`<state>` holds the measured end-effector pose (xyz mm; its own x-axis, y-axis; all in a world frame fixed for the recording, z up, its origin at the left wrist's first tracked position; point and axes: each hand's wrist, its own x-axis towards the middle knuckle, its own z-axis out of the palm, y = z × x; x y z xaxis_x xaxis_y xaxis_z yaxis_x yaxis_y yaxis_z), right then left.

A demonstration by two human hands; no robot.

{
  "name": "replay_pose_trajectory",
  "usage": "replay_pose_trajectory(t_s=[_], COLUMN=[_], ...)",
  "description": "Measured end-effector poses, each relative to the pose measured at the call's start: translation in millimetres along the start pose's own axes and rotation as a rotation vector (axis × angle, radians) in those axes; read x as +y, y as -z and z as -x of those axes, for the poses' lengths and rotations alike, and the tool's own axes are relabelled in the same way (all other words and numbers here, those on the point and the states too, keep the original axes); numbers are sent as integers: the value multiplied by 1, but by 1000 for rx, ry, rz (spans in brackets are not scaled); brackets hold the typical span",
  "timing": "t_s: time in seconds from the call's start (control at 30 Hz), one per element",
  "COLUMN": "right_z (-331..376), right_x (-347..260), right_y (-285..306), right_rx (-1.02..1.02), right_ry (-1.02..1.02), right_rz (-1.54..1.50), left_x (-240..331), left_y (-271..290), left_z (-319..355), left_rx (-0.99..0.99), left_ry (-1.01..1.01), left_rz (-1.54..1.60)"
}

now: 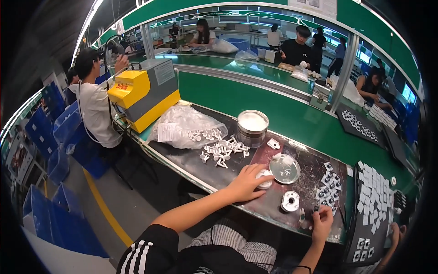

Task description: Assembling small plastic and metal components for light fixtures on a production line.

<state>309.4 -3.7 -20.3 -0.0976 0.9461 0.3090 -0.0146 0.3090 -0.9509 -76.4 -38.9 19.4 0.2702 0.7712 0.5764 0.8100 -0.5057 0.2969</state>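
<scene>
My left hand lies on the dark work mat, its fingers over a small white round part. My right hand is at the mat's near edge, fingertips pinched on a tiny dark piece. Between the hands stands a white ring-shaped fixture. A shallow round metal dish sits just beyond the left fingers. A pile of small white plastic pegs lies to the left on the mat.
A clear bag of white pegs and a metal tin of white material stand behind. A yellow and grey machine is at the far left. Rows of small white parts lie right. Other people work along the green benches.
</scene>
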Motion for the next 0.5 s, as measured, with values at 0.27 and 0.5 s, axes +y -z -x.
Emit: replay_pose_trajectory(t_s=[0.27,0.5], right_z=[-2,2], right_x=[-26,-36], right_y=[-34,-35], right_rx=[86,47], right_ry=[193,176], right_rz=[538,595], left_x=[12,12], left_y=[1,-4], left_z=[19,19], left_rx=[148,159], left_ry=[31,69], left_rz=[-62,-45])
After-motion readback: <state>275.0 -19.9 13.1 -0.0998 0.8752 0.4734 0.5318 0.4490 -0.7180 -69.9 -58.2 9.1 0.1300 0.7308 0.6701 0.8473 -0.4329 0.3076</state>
